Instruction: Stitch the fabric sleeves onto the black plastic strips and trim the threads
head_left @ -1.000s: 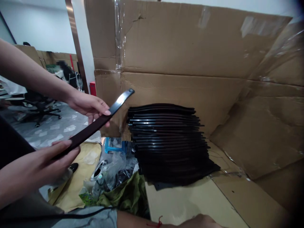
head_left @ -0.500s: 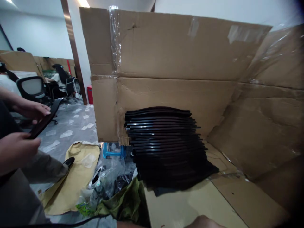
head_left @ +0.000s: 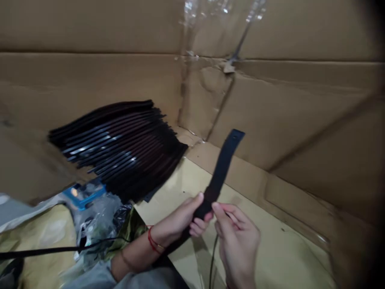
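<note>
A long black strap (head_left: 224, 164) with a small hole near its upper end slants up over the table. My left hand (head_left: 186, 218), with a red cord bracelet at the wrist, is closed around its lower part, where a wider dark band crosses it. Thumb and fingers of my right hand (head_left: 237, 237) pinch at the strap's right edge just below that band. A thin dark line, perhaps a cord, hangs down beside my right hand. To the left, a big stack of similar black straps (head_left: 126, 148) leans near the cardboard wall.
Cardboard walls (head_left: 300, 120) with clear tape enclose the pale tabletop (head_left: 279, 257) at back and right. Below left are a blue plastic stool (head_left: 86, 192), clear plastic bags (head_left: 102, 218), green cloth (head_left: 132, 224) and a tan sheet (head_left: 45, 245) on the floor.
My view has swung right and down, so the stack now sits further left. Another person's hands with a strap have left the view. Both my hands are now raised with a strap.
</note>
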The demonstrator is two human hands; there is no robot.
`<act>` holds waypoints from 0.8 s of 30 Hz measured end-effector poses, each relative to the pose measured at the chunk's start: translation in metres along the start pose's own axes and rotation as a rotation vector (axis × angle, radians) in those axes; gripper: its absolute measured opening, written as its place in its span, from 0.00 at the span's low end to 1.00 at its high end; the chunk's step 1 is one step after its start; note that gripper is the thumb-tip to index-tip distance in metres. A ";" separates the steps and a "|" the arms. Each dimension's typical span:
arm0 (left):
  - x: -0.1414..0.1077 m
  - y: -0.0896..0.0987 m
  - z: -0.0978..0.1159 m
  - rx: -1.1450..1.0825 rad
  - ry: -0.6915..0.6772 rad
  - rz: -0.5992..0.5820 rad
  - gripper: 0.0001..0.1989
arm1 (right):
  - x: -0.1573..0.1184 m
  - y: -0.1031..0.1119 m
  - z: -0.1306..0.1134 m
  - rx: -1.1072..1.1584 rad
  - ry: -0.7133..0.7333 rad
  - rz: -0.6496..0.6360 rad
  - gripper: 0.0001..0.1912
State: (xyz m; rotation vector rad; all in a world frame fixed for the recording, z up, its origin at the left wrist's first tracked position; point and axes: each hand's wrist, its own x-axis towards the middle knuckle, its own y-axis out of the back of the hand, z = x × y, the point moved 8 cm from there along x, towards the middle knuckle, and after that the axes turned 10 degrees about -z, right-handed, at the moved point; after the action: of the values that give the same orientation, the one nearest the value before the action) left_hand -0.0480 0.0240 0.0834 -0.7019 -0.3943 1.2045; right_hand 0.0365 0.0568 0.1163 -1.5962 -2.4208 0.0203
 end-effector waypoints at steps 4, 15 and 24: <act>0.001 -0.005 -0.015 0.040 0.063 0.003 0.28 | -0.010 0.006 -0.004 0.006 -0.041 0.090 0.11; -0.002 -0.014 -0.035 0.079 0.162 -0.041 0.26 | -0.028 0.024 -0.008 0.007 -0.094 0.071 0.08; -0.002 -0.029 -0.048 0.076 0.268 -0.187 0.29 | -0.038 0.031 0.011 0.128 -0.154 0.031 0.16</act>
State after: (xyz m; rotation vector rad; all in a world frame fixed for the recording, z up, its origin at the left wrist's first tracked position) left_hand 0.0019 0.0026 0.0679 -0.7329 -0.1855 0.9295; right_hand 0.0758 0.0364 0.0936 -1.6292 -2.4505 0.3089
